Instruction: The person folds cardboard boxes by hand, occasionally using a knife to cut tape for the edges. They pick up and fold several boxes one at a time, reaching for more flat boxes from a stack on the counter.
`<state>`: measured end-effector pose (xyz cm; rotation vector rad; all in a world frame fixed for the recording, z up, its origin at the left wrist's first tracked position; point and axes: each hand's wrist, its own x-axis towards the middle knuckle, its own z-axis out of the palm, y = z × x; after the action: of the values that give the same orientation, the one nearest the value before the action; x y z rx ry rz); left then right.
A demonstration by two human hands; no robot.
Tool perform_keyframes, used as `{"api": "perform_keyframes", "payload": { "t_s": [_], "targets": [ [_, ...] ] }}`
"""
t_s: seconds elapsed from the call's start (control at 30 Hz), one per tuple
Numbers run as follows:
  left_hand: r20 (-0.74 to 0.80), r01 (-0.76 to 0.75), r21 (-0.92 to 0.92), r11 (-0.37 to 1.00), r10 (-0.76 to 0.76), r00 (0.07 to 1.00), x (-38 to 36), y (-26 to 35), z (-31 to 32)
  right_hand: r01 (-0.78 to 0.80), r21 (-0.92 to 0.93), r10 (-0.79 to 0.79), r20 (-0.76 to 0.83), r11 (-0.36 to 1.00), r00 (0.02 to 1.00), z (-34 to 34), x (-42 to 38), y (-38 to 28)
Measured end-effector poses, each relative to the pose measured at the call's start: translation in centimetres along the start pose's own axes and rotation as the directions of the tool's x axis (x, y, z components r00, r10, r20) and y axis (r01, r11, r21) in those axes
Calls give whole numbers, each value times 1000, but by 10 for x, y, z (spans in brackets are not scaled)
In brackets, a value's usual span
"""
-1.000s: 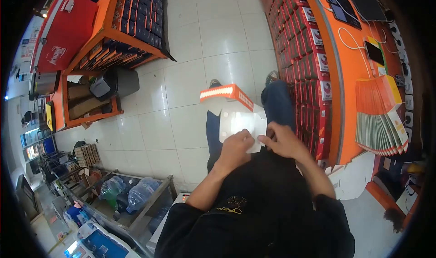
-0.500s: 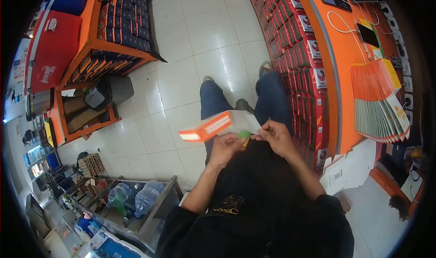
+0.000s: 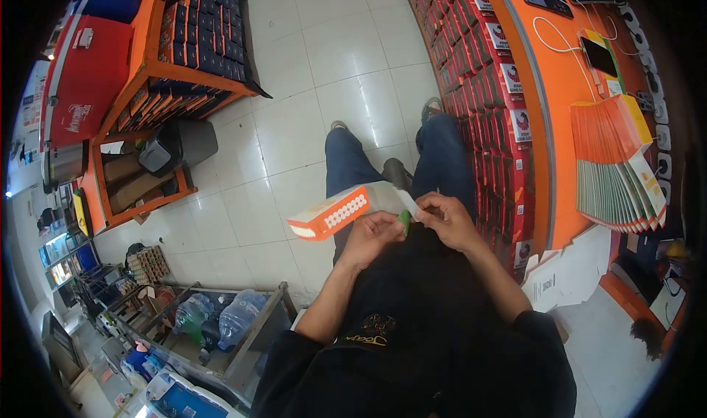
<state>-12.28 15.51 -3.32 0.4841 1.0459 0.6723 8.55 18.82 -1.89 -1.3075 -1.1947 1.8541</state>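
Observation:
An orange and white carton (image 3: 335,213) lies across my lap, its patterned orange side facing up and left. My left hand (image 3: 374,235) is closed at its lower edge, with a small green piece (image 3: 404,222) between thumb and fingers. My right hand (image 3: 445,219) pinches a white flap (image 3: 405,200) at the carton's right end. The fingertips of both hands are a short way apart. Part of the carton's lower edge is hidden behind my left hand.
An orange counter (image 3: 554,197) at right bears a fanned stack of folded cartons (image 3: 618,164) and a phone (image 3: 598,56). Red boxes (image 3: 519,125) line its side. At left are an orange shelf (image 3: 151,68), a grey bin (image 3: 193,149) and a metal cart (image 3: 243,359) with plastic bottles.
The carton has tilted slightly and its left end has dropped a little. The green piece has turned in my left hand. My right hand has barely moved.

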Motion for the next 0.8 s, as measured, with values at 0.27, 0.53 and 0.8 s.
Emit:
{"api": "perform_keyframes", "payload": {
  "t_s": [0.27, 0.53, 0.8],
  "targets": [
    [21, -284, 317, 905, 293, 956, 2, 20, 19, 166, 38, -147, -296, 985, 944, 12, 5, -5],
    [176, -521, 800, 296, 715, 676, 7, 105, 49, 397, -395, -419, 33, 829, 907, -5, 5, -89],
    [80, -548, 683, 482, 696, 713, 9, 96, 38, 104, 78, -104, -2, 992, 995, -8, 2, -69]
  ]
}}
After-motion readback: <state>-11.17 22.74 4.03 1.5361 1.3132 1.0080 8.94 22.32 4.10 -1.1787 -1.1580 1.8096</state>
